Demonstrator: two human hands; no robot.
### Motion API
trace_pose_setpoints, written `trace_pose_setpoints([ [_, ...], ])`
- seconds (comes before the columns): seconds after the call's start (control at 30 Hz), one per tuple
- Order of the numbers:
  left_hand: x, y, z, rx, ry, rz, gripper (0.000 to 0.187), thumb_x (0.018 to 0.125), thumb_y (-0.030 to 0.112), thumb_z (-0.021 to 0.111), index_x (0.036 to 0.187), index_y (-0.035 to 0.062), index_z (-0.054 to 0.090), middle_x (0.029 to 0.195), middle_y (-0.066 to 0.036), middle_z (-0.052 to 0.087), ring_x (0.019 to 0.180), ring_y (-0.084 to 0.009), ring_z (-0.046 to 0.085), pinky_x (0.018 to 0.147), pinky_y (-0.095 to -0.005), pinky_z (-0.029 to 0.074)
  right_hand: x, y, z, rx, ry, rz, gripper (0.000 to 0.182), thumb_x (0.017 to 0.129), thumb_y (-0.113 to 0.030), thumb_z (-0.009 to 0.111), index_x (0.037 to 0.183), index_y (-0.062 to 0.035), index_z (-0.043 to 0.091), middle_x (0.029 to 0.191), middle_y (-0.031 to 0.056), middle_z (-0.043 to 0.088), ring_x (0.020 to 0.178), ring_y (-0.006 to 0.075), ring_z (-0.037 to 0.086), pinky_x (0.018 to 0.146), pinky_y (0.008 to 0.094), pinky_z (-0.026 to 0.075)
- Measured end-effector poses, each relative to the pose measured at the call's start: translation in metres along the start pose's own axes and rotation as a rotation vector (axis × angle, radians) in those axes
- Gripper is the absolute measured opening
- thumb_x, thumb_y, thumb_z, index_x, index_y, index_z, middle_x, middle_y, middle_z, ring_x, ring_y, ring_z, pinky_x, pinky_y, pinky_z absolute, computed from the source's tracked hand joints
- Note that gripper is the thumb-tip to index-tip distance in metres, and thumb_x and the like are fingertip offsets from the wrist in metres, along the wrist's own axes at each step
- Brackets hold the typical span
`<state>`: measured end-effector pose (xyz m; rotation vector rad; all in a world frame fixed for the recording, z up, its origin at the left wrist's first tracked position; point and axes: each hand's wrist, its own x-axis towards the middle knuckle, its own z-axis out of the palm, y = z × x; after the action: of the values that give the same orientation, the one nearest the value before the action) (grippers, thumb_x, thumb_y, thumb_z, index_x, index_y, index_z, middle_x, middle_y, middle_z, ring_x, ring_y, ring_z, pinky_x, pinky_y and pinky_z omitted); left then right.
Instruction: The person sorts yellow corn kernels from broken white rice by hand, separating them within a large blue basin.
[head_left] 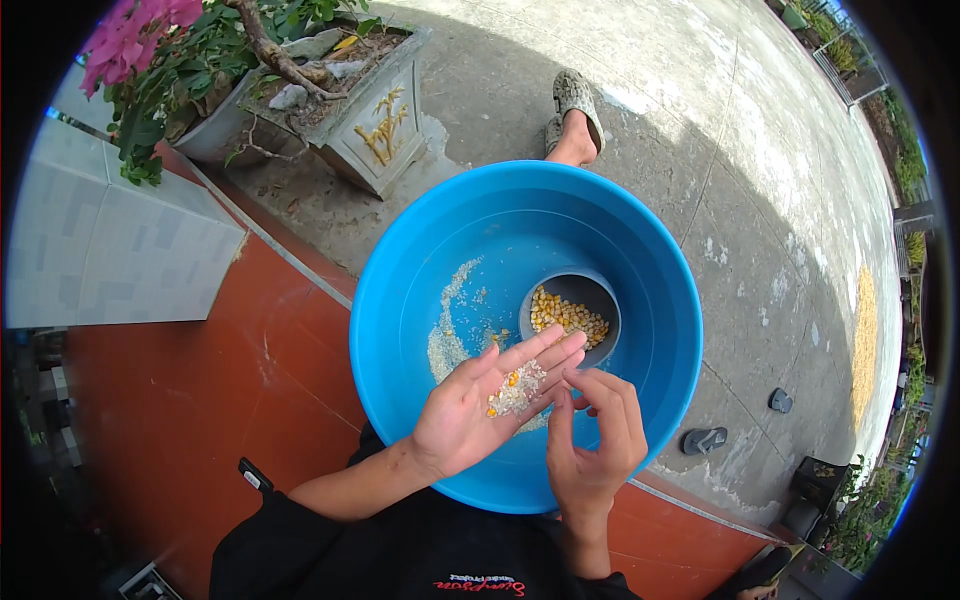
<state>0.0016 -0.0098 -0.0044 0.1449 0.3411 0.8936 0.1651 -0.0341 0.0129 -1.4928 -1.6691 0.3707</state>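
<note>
The head view shows, at far left, a pink-flowered plant [140, 40] in a grey planter [385, 125] beside a red tiled ledge [200, 400]. Moving right, a large blue basin [400, 300] sits in front of the person, with pale chaff [447, 335] scattered on its floor. Above the basin's near side the left hand [480, 405] lies palm up, fingers flat and spread, gripping nothing but cradling a small heap of corn kernels [513, 388] mixed with pale bits. Just right of it, the right hand [592, 440] has its fingers [600, 385] curled loosely with the tips drawn together at the heap's edge; whether they pinch a kernel I cannot tell. Further right and up, inside the basin, a small grey bowl [570, 312] holds more yellow corn [568, 316].

The kernels look small, hard, dry and light, yellow to orange, smooth enough to roll off a tilted palm; they are probably best taken singly between fingertip and thumb. The chaff seems feather-light and likely to blow away. Beyond the basin, a sandalled foot [574, 125] rests on the concrete yard [750, 200].
</note>
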Motion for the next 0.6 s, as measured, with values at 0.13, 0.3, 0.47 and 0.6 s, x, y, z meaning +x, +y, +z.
trace_pose_setpoints([
  [0.13,0.001,-0.003,-0.002,0.046,-0.045,-0.024,0.089,0.119,0.057,0.036,0.180,-0.0040,0.013,0.187,-0.025,0.019,0.174,-0.0371,0.018,0.142,-0.0500,0.016,-0.003,-0.003,0.005,-0.037,-0.130,-0.089,0.041,0.080,0.003,0.090,0.119,-0.0087,0.081,0.112,0.0057,0.072,0.090,0.0224,0.065,0.075,0.0380,0.049],
  [0.3,0.000,-0.004,-0.001,0.063,-0.054,-0.024,0.090,0.119,0.058,0.034,0.180,-0.0046,0.011,0.187,-0.026,0.018,0.174,-0.0374,0.019,0.142,-0.0508,0.015,-0.002,-0.009,0.003,-0.096,-0.179,-0.037,0.042,0.079,0.004,0.092,0.118,-0.0102,0.083,0.101,0.0048,0.066,0.087,0.0223,0.061,0.069,0.0361,0.049],
  [0.47,0.001,-0.006,-0.004,0.086,-0.053,-0.021,0.089,0.119,0.057,0.033,0.180,-0.0048,0.012,0.187,-0.027,0.021,0.174,-0.0373,0.022,0.142,-0.0504,0.015,0.000,-0.009,0.002,-0.102,-0.199,-0.035,0.042,0.075,0.004,0.092,0.114,-0.0106,0.083,0.099,0.0050,0.065,0.088,0.0229,0.060,0.071,0.0369,0.048],
  [0.6,0.002,-0.007,-0.004,0.127,-0.072,-0.021,0.090,0.119,0.059,0.032,0.180,-0.0049,0.013,0.186,-0.027,0.022,0.173,-0.0370,0.023,0.142,-0.0497,0.015,0.001,-0.012,0.002,-0.126,-0.185,-0.033,0.038,0.072,0.002,0.090,0.107,-0.0109,0.081,0.099,0.0049,0.065,0.087,0.0239,0.060,0.076,0.0387,0.046],
])
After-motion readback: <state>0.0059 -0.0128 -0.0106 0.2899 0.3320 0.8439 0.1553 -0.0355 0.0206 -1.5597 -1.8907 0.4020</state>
